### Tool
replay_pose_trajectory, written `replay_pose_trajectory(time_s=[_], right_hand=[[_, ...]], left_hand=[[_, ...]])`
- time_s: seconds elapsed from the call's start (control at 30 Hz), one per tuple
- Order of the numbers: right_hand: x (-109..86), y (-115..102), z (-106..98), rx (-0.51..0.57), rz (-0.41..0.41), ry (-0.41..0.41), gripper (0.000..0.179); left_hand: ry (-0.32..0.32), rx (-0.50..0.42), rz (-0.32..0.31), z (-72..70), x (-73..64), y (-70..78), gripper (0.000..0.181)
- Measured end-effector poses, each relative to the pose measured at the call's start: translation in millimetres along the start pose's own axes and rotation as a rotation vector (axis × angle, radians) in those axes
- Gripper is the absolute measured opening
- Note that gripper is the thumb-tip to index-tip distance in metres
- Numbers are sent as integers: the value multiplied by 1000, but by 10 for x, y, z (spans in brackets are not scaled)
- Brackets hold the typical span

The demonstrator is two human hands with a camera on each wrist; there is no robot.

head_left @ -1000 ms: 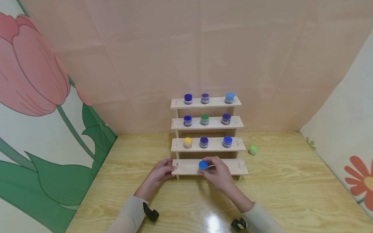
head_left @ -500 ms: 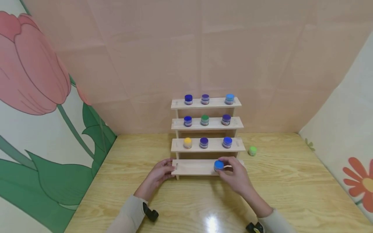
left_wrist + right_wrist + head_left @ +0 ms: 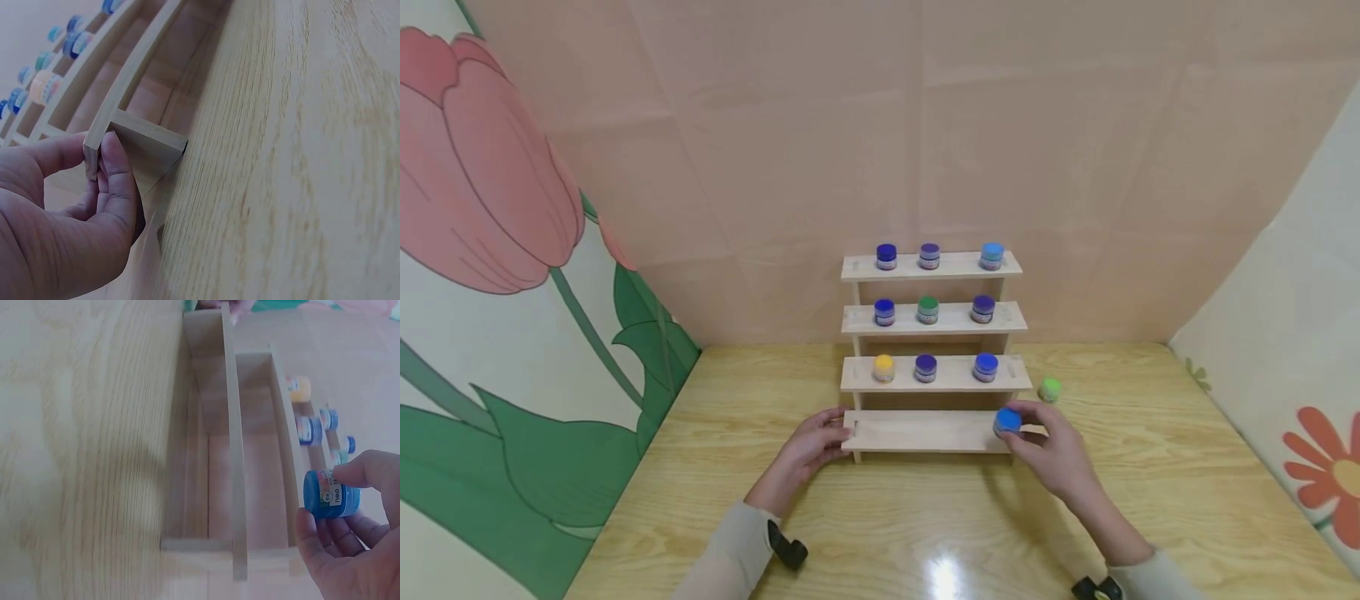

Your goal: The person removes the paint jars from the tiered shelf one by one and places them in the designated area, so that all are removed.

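My right hand (image 3: 1052, 450) holds a small blue-lidded paint jar (image 3: 331, 495) between thumb and fingers, above the right end of the lowest step in the head view. In the right wrist view the jar's label faces the camera. My left hand (image 3: 808, 446) grips the left end of the lowest step; the left wrist view shows thumb and fingers pinching the board's end (image 3: 94, 147). The stepped wooden rack (image 3: 925, 429) carries three jars on each of its upper three steps, among them a yellow-lidded jar (image 3: 883, 368) and a green-lidded jar (image 3: 928, 309).
A light-green-lidded jar (image 3: 1050, 389) stands on the wood-grain table (image 3: 880, 525), right of the rack. A plain pinkish backdrop (image 3: 775, 167) rises behind, with flower-printed panels on both sides.
My right hand has carried the blue jar rightward along the lowest step, from near its middle to its right end. The left hand has stayed on the rack's left end.
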State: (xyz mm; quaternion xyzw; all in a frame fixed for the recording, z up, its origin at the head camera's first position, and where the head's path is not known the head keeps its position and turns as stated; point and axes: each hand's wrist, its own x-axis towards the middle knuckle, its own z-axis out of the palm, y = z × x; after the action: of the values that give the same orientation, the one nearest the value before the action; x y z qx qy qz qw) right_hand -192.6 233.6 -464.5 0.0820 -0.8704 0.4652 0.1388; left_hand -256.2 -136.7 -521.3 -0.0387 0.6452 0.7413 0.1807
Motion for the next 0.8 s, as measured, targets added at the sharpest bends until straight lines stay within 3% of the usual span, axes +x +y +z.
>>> replay_pose_trajectory(time_s=[0.43, 0.8], right_hand=[[-9, 144, -290, -84, 19, 30, 42], [95, 381, -494, -37, 25, 57, 43]], left_hand=[[-1, -5, 8, 3, 2, 1, 58], [-3, 0, 5, 4, 2, -2, 57]])
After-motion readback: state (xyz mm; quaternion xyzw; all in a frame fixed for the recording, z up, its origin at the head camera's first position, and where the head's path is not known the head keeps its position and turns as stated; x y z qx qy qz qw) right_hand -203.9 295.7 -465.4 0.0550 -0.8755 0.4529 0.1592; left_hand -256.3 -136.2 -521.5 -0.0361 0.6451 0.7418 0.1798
